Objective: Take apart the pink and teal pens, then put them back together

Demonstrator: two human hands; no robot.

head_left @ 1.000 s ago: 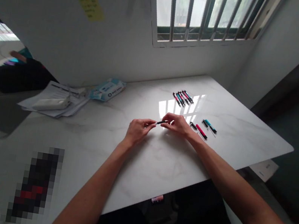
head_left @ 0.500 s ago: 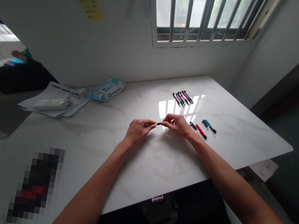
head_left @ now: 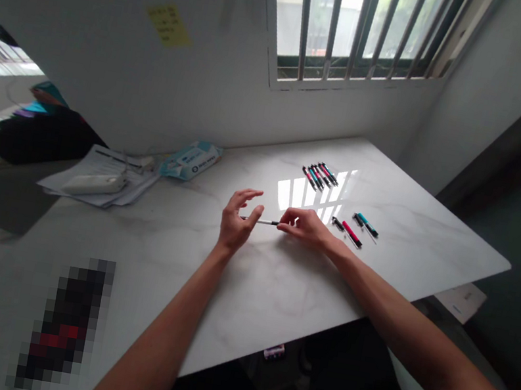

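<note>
Over the middle of the white marble table (head_left: pixel 274 290), my two hands meet on a thin pen refill (head_left: pixel 266 222). My right hand (head_left: pixel 306 226) pinches its right end, fingers closed. My left hand (head_left: pixel 236 221) touches the refill's left end with the thumb, while its other fingers are spread and lifted. Just right of my right hand lie loose pen pieces: a black piece (head_left: pixel 337 222), a pink barrel (head_left: pixel 350 233) and a teal one (head_left: pixel 367 224). A row of several assembled pens (head_left: pixel 320 175) lies farther back, near the window's reflection.
A blue pack of wipes (head_left: pixel 191 160) and a stack of papers (head_left: pixel 103 179) with a white object on it lie at the back left. A blurred dark bottle (head_left: pixel 61 325) stands near the front left. The table's edge runs close in front of me.
My left hand has opened its fingers; it was pinched on the refill's end before. The refill now shows longer between my hands. The view has shifted slightly.
</note>
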